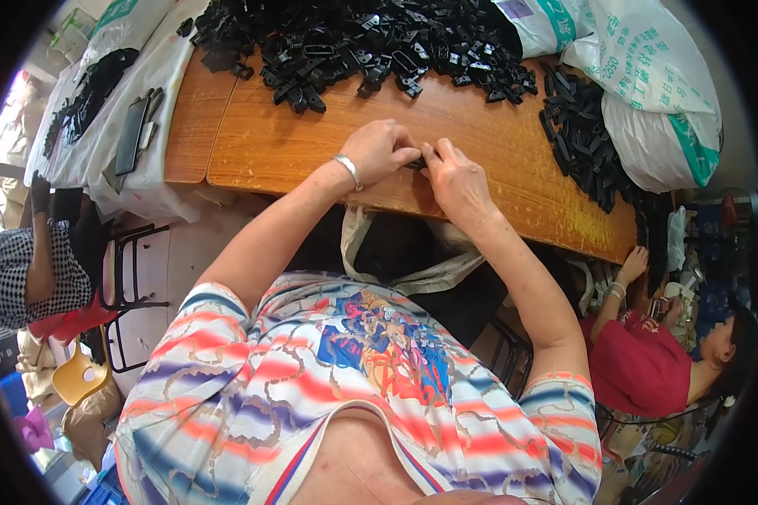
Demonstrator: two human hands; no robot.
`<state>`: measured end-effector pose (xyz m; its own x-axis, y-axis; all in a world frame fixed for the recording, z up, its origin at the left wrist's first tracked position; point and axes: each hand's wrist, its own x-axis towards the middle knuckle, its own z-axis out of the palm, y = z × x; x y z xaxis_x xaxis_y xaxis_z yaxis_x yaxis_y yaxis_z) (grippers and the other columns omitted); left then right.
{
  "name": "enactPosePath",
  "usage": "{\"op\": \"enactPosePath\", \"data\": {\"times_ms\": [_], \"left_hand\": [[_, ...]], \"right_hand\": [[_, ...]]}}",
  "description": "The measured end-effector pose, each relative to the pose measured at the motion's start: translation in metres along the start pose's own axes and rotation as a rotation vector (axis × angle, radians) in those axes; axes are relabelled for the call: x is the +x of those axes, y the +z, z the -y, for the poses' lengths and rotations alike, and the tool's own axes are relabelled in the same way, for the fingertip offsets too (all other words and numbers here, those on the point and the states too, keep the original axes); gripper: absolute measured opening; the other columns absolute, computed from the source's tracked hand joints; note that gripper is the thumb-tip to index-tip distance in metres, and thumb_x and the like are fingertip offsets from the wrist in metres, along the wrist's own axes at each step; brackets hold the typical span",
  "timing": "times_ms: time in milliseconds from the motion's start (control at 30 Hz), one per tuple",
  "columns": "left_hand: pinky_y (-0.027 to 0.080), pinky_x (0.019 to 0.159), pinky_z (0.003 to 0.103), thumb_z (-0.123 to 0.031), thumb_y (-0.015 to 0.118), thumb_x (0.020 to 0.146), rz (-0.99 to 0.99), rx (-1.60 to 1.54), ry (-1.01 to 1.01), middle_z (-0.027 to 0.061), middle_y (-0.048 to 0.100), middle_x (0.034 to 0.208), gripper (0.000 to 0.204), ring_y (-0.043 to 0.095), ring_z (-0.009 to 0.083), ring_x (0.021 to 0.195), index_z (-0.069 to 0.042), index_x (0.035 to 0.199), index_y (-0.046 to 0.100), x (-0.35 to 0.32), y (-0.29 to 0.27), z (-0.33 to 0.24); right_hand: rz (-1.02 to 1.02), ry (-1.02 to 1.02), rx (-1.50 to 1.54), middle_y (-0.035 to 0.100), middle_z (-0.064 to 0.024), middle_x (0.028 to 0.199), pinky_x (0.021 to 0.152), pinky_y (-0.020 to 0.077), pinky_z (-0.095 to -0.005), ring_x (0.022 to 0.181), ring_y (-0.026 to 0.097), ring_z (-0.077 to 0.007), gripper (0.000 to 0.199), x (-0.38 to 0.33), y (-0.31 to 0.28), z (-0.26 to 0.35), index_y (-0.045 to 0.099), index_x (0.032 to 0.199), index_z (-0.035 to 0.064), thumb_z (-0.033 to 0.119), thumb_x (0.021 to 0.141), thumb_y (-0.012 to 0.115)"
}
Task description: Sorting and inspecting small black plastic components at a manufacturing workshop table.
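Over the near edge of the wooden table [312, 151], my left hand [380, 151] and my right hand [457, 175] meet with thumbs and fingertips pinched together. Between them shows a small dark part [416, 164], mostly covered by my fingers, so its exact shape is hidden. Both hands are closed on it. Beyond my hands, a large heap of small black plastic parts [370, 50] spreads across the far side of the table. To the right lies a second pile of longer black plastic pieces [577, 135].
White plastic bags [648, 76] stand at the far right. On the left, a covered surface carries a dark phone [130, 137] and black items. A person in a red top [648, 362] works at right; another in a checkered top [34, 273] is at left. A pale strap [354, 244] hangs below the table edge.
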<state>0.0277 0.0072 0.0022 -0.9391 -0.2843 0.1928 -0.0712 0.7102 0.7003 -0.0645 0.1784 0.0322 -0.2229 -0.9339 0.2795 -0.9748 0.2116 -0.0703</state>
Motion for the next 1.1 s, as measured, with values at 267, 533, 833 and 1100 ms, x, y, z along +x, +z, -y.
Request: {"op": "enactPosePath", "data": {"times_ms": [267,533,833,1100], "left_hand": [[0.05,0.075,0.041,-0.024,0.072,0.081,0.109,0.075,0.199,0.0131,0.063,0.087,0.017,0.061,0.0308,0.082,-0.007,0.084,0.069,0.001,-0.005,-0.002],[0.054,0.081,0.041,-0.016,0.068,0.085,-0.156,0.298,0.159,0.0128,0.063,0.101,0.026,0.063,0.0307,0.097,-0.012,0.11,0.064,0.052,-0.017,0.002],[0.053,0.076,0.04,-0.019,0.069,0.085,-0.204,0.511,0.081,0.0119,0.06,0.095,0.02,0.063,0.0306,0.09,-0.01,0.099,0.058,0.067,-0.001,0.001],[0.05,0.076,0.039,-0.011,0.067,0.082,-0.145,0.203,0.186,0.0079,0.06,0.089,0.014,0.059,0.0294,0.091,-0.009,0.091,0.056,0.04,0.005,-0.013]], "right_hand": [[-0.03,0.092,0.179,0.057,-0.0142,0.096,0.07,0.0536,-0.0433,0.086,0.063,-0.0357,0.033,-0.019,0.004,0.004,0.063,0.112,0.0054,0.011,0.08,0.072],[0.012,0.011,0.379,0.059,-0.0114,0.091,0.063,0.0531,-0.0407,0.08,0.064,-0.0308,0.035,-0.092,-0.005,0.045,0.062,0.105,0.0061,0.013,0.074,0.078],[-0.261,0.172,0.234,0.062,-0.0162,0.091,0.066,0.0533,-0.0445,0.077,0.064,-0.0364,0.01,-0.02,-0.004,-0.07,0.068,0.093,0.0083,0.006,0.085,0.063],[-0.111,0.198,-0.176,0.057,-0.0135,0.114,0.081,0.0548,-0.0437,0.098,0.065,-0.033,0.026,0.044,0.012,-0.162,0.067,0.11,0.0097,0.002,0.088,0.055]]}}
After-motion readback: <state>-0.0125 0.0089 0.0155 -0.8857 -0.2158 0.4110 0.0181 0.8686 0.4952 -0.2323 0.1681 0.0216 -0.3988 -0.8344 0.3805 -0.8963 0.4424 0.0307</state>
